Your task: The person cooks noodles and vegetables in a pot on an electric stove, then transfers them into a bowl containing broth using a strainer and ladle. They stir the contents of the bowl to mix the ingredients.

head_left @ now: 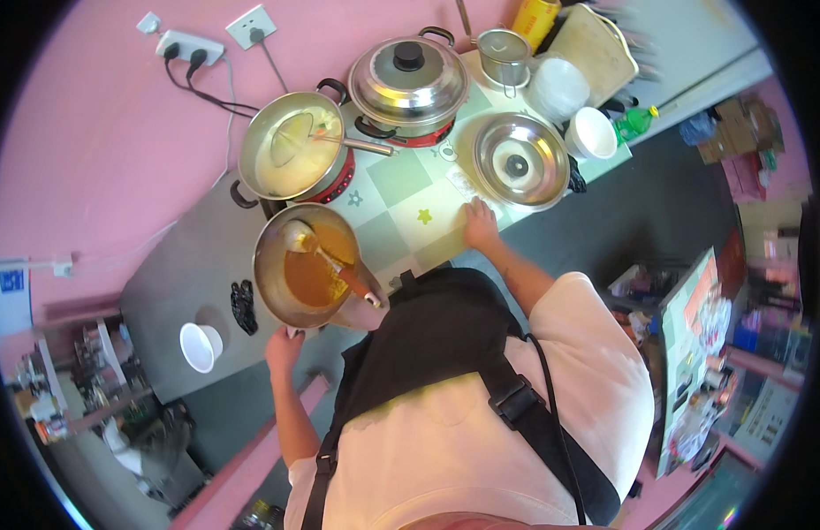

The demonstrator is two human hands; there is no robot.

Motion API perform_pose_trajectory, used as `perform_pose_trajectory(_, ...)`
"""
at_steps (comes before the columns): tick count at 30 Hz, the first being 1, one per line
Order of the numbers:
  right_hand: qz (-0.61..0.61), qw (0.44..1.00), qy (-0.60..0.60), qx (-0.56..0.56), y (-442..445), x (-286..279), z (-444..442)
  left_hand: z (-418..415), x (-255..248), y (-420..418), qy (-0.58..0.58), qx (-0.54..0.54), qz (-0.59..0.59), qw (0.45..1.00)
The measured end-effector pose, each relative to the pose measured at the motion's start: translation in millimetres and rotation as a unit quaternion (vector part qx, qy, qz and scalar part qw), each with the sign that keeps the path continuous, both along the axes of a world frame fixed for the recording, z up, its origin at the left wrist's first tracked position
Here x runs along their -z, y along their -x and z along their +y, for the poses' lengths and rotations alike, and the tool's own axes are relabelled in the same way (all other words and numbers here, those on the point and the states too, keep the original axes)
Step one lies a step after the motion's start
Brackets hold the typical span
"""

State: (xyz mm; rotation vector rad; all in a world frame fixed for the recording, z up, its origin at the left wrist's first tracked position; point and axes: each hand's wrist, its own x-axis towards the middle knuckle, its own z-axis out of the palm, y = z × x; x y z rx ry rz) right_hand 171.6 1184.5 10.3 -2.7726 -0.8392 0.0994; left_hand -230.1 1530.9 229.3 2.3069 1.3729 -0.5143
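Note:
My left hand (285, 352) is closed around the short handle of a deep metal pan (259, 278). Orange-brown sauce (305, 277) lies in the pan. A ladle (327, 262) rests in it, its bowl up against the far side and its brown handle over the near rim. My right hand (481, 225) rests on the table's near edge, holding nothing, its fingers slightly apart. Just beyond it sits an upturned steel lid (546, 142) with a black knob. A pot of pale liquid (274, 175) stands behind the pan, a mesh skimmer (292, 140) lying across it.
A lidded steel pot (410, 99) stands on a red cooker (426, 138) at the back. White bowls (592, 134), a strainer pot (505, 56), a chopping board (592, 50) and a green bottle (636, 122) crowd the right. A white cup (201, 348) and black plastic (243, 307) lie left.

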Motion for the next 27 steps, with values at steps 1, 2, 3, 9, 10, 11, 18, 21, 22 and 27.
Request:
perform_pose_trajectory(1, 0.023, 0.999, -0.013, -0.019, -10, -8, -2, -12, 6, -12, 0.016, -0.013, -0.001, 1.0)
perform_pose_trajectory(2, 0.047, 0.998, -0.026, -0.038, -15, -16, -5, -24, 11, -22, 0.017, -0.006, -0.01, 1.0)
perform_pose_trajectory(3, 0.07, 0.995, -0.038, -0.056, -20, -23, -8, -36, 14, -34, 0.017, 0.002, -0.021, 1.0)
perform_pose_trajectory(9, 0.224, 0.945, -0.226, -0.082, -18, -54, -8, -72, 74, -91, 0.041, -0.024, -0.063, 0.997)
perform_pose_trajectory(10, 0.243, 0.936, -0.239, -0.086, -16, -55, -11, -78, 82, -96, 0.042, -0.024, -0.052, 0.997)
perform_pose_trajectory(11, 0.262, 0.927, -0.252, -0.09, -14, -57, -13, -84, 90, -101, 0.044, -0.023, -0.042, 0.998)
perform_pose_trajectory(18, 0.343, 0.902, -0.261, -0.033, -12, -63, -23, -124, 130, -115, 0.044, -0.052, -0.082, 0.994)
perform_pose_trajectory(21, 0.359, 0.892, -0.275, -0.023, -10, -66, -21, -121, 148, -109, 0.076, -0.048, -0.095, 0.991)
perform_pose_trajectory(22, 0.358, 0.889, -0.284, -0.023, -11, -71, -17, -115, 158, -107, 0.11, -0.061, -0.105, 0.987)
perform_pose_trajectory(27, 0.406, 0.85, -0.33, 0.062, -7, -100, -13, -98, 154, -101, 0.282, -0.053, -0.128, 0.949)
